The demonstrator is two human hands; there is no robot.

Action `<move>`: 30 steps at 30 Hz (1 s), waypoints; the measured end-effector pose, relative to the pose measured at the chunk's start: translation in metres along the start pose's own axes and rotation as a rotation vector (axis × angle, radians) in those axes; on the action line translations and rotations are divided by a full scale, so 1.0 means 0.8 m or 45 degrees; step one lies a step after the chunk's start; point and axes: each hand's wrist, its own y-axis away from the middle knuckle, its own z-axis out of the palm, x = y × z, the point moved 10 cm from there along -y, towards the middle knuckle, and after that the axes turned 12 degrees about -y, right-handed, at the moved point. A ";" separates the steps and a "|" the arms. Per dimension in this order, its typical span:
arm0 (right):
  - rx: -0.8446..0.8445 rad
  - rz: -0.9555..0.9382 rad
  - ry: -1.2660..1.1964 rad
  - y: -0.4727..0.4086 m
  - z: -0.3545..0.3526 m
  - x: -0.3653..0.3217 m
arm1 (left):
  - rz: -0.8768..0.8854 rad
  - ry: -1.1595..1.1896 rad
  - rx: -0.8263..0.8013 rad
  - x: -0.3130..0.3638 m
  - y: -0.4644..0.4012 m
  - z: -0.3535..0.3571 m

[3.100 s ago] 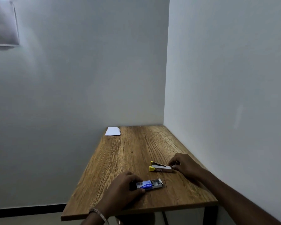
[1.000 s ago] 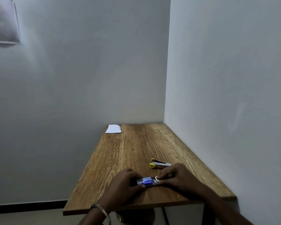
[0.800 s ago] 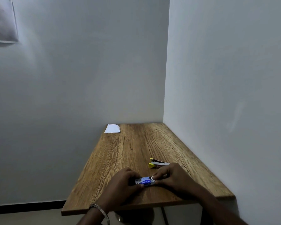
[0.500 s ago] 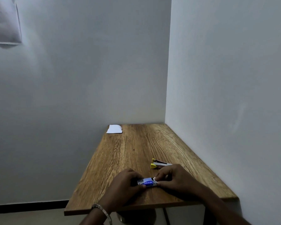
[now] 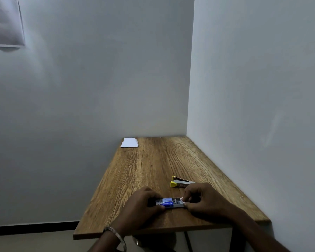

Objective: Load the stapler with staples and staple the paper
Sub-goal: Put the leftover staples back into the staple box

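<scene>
Since three seconds back, my right hand (image 5: 205,200) has left the stapler (image 5: 180,184) and come over to the staple box (image 5: 169,203), which sits near the front edge of the table (image 5: 153,166). Both hands now work the box: my left hand (image 5: 142,206) grips its left end with fingers curled round it, and my right fingertips (image 5: 185,201) pinch at a pale flap or tray at its right end. I judge the step in hand is opening the box to get a strip out; the stapler lies untouched just beyond my right hand, whether loaded I cannot tell. Paper (image 5: 129,142) waits well apart at the far left corner. Next calls for sliding the tray out steadily while my left hand holds the sleeve, then picking a strip without breaking it.
</scene>
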 end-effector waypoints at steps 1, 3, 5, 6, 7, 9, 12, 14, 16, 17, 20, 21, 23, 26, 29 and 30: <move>-0.007 -0.004 0.005 0.000 0.001 -0.001 | -0.003 0.002 -0.006 0.000 -0.001 0.001; -0.027 -0.013 0.008 -0.003 0.007 -0.004 | -0.006 -0.001 -0.016 0.000 -0.001 0.002; -0.047 -0.034 0.007 -0.008 0.016 -0.011 | -0.003 -0.017 -0.010 0.002 -0.001 0.001; -0.054 -0.047 0.008 -0.011 0.021 -0.015 | -0.004 -0.020 -0.005 0.001 -0.001 0.000; -0.058 -0.051 0.011 -0.013 0.025 -0.017 | -0.008 -0.014 -0.002 0.001 -0.001 0.000; -0.047 -0.036 0.014 -0.014 0.027 -0.017 | -0.009 0.000 0.006 0.000 0.000 0.000; -0.032 -0.016 -0.010 -0.012 0.024 -0.014 | -0.004 0.018 0.021 0.001 0.000 -0.002; -0.047 -0.003 -0.033 -0.011 0.024 -0.014 | -0.004 0.018 0.023 0.001 -0.001 -0.002; -0.057 -0.002 -0.035 -0.012 0.025 -0.016 | -0.002 0.010 0.016 0.000 0.000 -0.001; -0.057 0.000 -0.033 -0.012 0.025 -0.017 | 0.000 0.012 0.014 0.000 0.000 -0.001; -0.063 0.005 -0.039 -0.012 0.022 -0.017 | 0.008 0.016 0.016 0.001 0.000 -0.001; -0.069 0.010 -0.028 -0.011 0.020 -0.016 | 0.008 0.015 0.017 0.002 0.000 -0.001; -0.075 0.031 -0.005 -0.009 0.015 -0.014 | 0.004 0.016 0.017 0.001 0.000 -0.002; -0.066 0.052 0.028 -0.006 0.008 -0.009 | 0.010 0.019 0.012 0.001 0.000 -0.001; -0.068 0.040 0.034 -0.005 0.009 -0.008 | 0.008 0.013 0.010 0.001 0.000 -0.001; -0.069 0.037 0.031 -0.006 0.009 -0.008 | 0.004 0.014 0.009 0.001 -0.001 0.000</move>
